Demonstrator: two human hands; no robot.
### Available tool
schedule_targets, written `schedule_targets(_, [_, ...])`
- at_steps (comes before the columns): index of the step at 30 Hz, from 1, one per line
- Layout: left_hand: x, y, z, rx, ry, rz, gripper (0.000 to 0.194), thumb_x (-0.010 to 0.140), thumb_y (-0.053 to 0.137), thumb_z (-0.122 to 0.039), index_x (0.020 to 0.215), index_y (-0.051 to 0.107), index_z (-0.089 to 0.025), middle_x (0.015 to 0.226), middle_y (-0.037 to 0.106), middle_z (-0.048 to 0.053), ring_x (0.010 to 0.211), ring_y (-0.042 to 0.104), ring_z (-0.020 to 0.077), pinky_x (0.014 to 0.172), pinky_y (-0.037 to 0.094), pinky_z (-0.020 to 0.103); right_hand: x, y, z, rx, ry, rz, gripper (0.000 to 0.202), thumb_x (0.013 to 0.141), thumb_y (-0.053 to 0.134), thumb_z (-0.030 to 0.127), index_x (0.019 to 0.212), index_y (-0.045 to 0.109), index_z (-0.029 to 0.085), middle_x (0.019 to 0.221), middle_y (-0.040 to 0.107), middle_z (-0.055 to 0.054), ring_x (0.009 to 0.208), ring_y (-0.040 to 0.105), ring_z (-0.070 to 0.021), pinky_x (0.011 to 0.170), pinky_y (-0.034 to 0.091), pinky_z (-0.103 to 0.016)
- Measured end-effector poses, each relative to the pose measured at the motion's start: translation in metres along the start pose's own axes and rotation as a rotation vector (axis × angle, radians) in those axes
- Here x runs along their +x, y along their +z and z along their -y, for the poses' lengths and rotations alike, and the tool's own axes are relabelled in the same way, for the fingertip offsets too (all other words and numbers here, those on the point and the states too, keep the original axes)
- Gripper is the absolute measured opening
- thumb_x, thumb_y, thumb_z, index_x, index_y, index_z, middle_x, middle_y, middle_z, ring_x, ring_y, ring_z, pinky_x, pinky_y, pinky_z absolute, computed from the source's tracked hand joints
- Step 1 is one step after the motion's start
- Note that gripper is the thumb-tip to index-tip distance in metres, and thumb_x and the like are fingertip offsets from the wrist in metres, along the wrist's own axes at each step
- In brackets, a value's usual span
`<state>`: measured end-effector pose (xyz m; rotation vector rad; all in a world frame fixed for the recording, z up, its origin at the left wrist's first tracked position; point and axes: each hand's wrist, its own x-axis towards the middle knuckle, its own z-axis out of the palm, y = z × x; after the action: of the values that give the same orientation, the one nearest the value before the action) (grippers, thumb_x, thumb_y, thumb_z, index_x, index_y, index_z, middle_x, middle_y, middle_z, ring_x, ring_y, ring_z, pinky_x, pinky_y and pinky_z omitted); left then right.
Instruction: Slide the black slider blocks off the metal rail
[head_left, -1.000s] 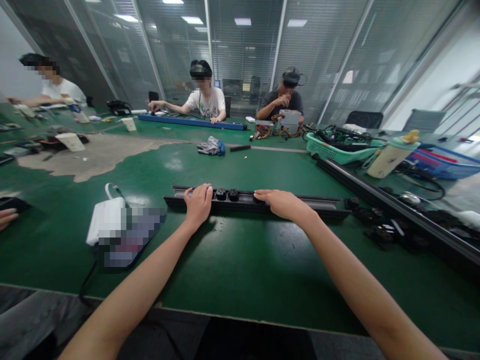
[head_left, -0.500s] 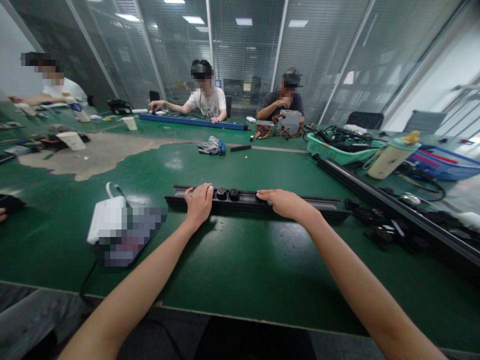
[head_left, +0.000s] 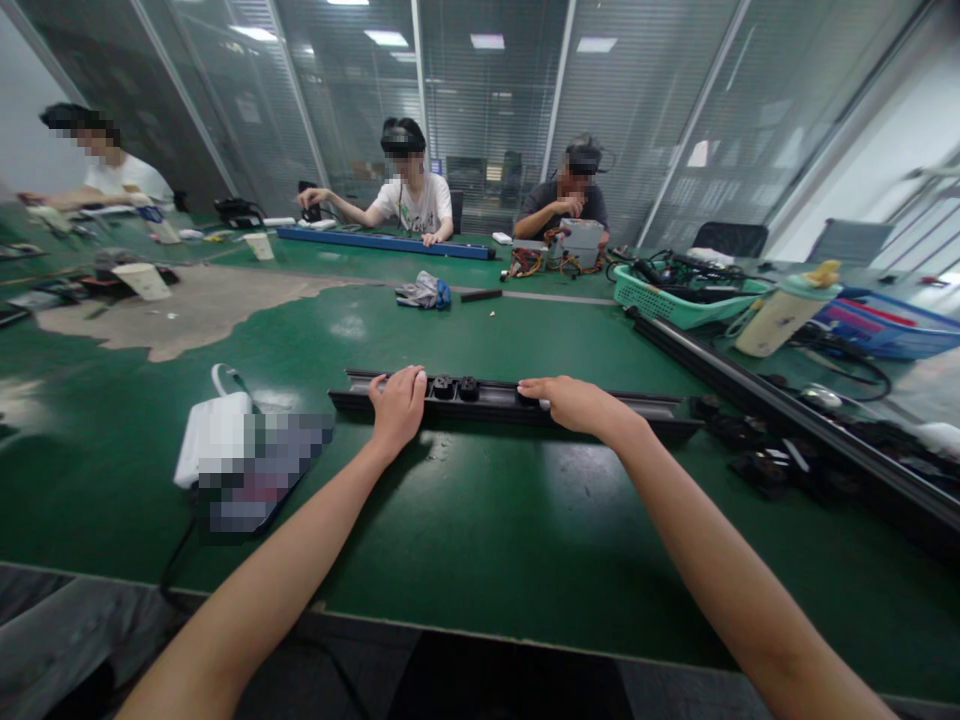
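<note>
A long black channel rail [head_left: 487, 412] lies crosswise on the green table in front of me. Two black socket modules [head_left: 456, 388] sit in its channel, left of the middle. My left hand [head_left: 401, 402] is closed over the rail just left of these modules, thumb and fingers on its edges. Farther right, my right hand [head_left: 574, 402] is bent over the channel with its fingers together on another black module [head_left: 527, 398], which is mostly hidden under the fingertips. Both ends of the rail stick out past my hands.
At left lie a white charger [head_left: 214, 435] and a phone [head_left: 281, 470]. Loose black parts [head_left: 772, 465] and a long black profile [head_left: 787, 410] are at right, near a green basket [head_left: 675, 312] and a bottle [head_left: 787, 315]. Several people sit across the table.
My right hand has slid slightly to the right along the rail. My left hand and the rail stay put. At far left, another person's hand has left the view.
</note>
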<state>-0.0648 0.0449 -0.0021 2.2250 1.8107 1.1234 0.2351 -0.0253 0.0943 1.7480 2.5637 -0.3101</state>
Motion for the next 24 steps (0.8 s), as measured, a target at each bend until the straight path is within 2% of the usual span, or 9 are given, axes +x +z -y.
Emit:
schedule_targets(17, [0.0,0.002,0.003,-0.011,0.011,-0.012,0.048,0.111,0.027,-0.041,0.127,0.07,-0.025,0.141,0.075,0.012,0.14,0.063,0.0261,0.127,0.026,0.054,0.002,0.001,-0.024,0.078,0.011,0.011,0.072,0.09,0.049,-0.004,0.151,0.068,0.029,0.163,0.057,-0.003,0.15,0.056,-0.0263,0.126,0.045,-0.042])
schedule_targets(24, [0.0,0.002,0.003,-0.006,0.012,-0.009,0.048,0.111,0.028,-0.04,0.127,0.07,-0.025,0.141,0.075,0.013,0.141,0.063,0.0262,0.126,0.026,0.054,0.002,0.0,-0.027,0.074,0.018,0.033,0.074,0.089,0.047,-0.004,0.155,0.065,0.025,0.162,0.057,-0.004,0.15,0.057,-0.0257,0.126,0.045,-0.04])
